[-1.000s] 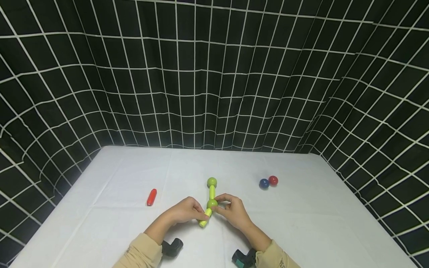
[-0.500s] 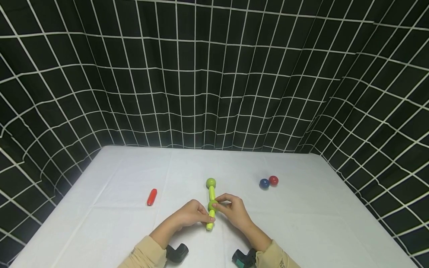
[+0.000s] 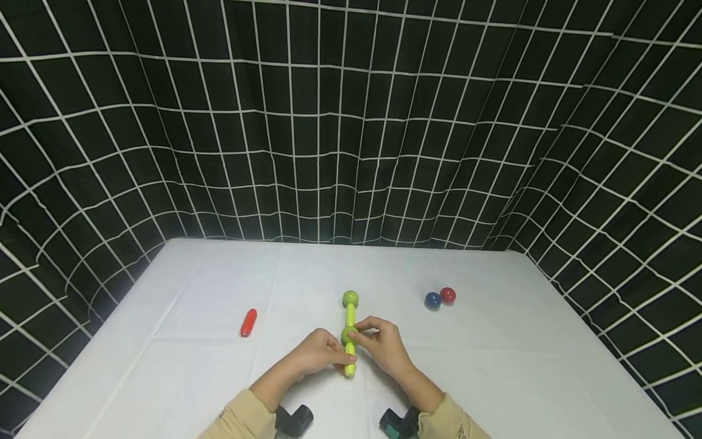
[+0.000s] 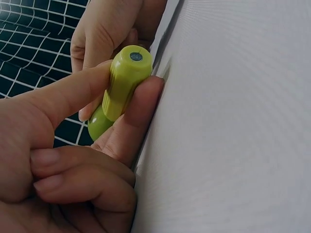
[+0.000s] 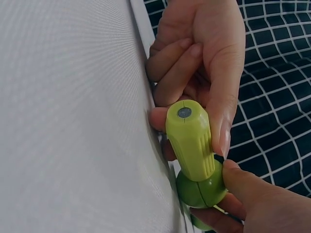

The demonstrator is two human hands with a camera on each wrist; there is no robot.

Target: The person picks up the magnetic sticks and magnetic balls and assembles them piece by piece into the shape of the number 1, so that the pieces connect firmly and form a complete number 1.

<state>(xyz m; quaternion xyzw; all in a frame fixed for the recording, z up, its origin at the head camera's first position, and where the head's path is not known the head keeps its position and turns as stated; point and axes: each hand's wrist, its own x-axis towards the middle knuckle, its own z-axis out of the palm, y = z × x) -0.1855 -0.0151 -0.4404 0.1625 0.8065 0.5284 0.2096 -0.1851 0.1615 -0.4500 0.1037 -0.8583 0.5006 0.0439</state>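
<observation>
My left hand pinches the near yellow-green magnetic rod between thumb and finger. In the left wrist view the rod shows a grey disc in its free end. My right hand pinches the near green ball, which touches the rod's far end. Beyond that ball runs a second yellow-green rod, topped by another green ball. Together they form a nearly straight line pointing away from me. In the right wrist view the near ball sits against the fluted rod.
A red rod lies to the left on the white table. A blue ball and a red ball sit close together at right. Dark wrist-worn devices hang under both wrists. A black gridded curtain surrounds the table.
My left hand has moved right and slightly nearer, swinging the near rod from a slant into line with the far rod. My right hand stays almost still on the near ball.
</observation>
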